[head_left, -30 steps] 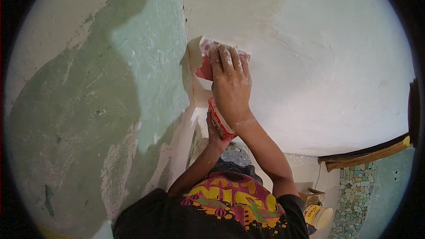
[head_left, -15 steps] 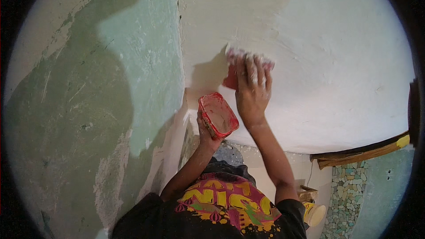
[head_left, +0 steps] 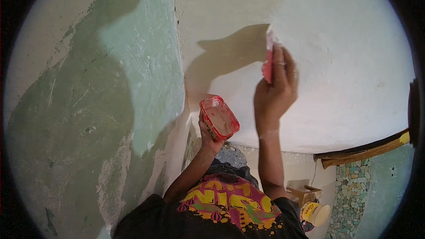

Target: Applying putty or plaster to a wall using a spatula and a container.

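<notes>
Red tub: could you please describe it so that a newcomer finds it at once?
Start from the big green wall on the left. Right of its edge, near the picture's middle, the left hand holds the red tub. Unlike the flat red piece in the right hand, it is an open, rectangular container with pale paste inside.

Light from the right casts a shadow across the pale wall; the right hand blurs slightly inside black fisheye corners.
</notes>
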Tool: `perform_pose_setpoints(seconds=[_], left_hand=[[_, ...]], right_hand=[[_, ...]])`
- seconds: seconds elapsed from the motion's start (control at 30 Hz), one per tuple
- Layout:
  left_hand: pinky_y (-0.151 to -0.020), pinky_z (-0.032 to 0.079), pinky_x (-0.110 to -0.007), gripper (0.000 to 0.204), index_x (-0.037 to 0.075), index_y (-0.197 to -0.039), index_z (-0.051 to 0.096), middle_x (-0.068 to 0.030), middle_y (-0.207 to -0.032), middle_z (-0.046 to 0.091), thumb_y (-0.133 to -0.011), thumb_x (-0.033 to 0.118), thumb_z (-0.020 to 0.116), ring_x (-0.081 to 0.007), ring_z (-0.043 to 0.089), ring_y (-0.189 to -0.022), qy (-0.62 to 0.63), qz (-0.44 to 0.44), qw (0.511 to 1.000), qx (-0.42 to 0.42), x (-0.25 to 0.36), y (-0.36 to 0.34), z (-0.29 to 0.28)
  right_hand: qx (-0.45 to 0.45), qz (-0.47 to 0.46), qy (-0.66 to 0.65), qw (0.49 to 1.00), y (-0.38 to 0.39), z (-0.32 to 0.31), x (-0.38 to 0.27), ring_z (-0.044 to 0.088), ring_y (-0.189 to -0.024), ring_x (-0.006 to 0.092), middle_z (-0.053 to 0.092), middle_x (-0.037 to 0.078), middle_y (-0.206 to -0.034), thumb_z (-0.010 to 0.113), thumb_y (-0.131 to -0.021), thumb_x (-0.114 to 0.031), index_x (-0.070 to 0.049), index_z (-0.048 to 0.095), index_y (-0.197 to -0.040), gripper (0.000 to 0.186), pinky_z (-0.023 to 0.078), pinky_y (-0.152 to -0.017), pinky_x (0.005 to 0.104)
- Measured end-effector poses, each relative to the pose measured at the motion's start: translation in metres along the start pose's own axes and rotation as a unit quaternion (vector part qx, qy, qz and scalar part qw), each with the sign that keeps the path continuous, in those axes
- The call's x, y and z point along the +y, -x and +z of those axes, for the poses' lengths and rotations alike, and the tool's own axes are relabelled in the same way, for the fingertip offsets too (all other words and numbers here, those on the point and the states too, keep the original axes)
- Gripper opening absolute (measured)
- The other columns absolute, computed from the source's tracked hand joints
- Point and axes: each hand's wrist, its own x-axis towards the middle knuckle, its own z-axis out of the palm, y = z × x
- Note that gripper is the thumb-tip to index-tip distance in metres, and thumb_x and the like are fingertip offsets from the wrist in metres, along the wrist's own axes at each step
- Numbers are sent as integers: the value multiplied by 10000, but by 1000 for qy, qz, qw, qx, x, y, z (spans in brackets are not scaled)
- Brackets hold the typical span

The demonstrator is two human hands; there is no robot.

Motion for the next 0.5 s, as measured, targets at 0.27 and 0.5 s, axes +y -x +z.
perform_pose_setpoints(seconds=[0.27,0.5], left_hand=[[-1127,446,-564,786,236,-1563,430,-46,-1545,517,-958,738,465,-297,505,-1404,112,-2,990,-90,4,-7,2],[-1133,441,-578,779,222,-1523,469,-44,-1517,536,-936,731,524,-297,518,-1386,58,-1,998,-19,7,1,-12]], right_hand=[[-186,-60,23,980,67,51,-45,614,-1255,347,665,111,-1344,663,-742,84,-141,674,-1368,665,518,-1047,444],[-36,-56,-16,998,17,14,-30,634,-1217,326,692,93,-1288,665,-770,98,-153,725,-1311,599,526,-1019,435]])
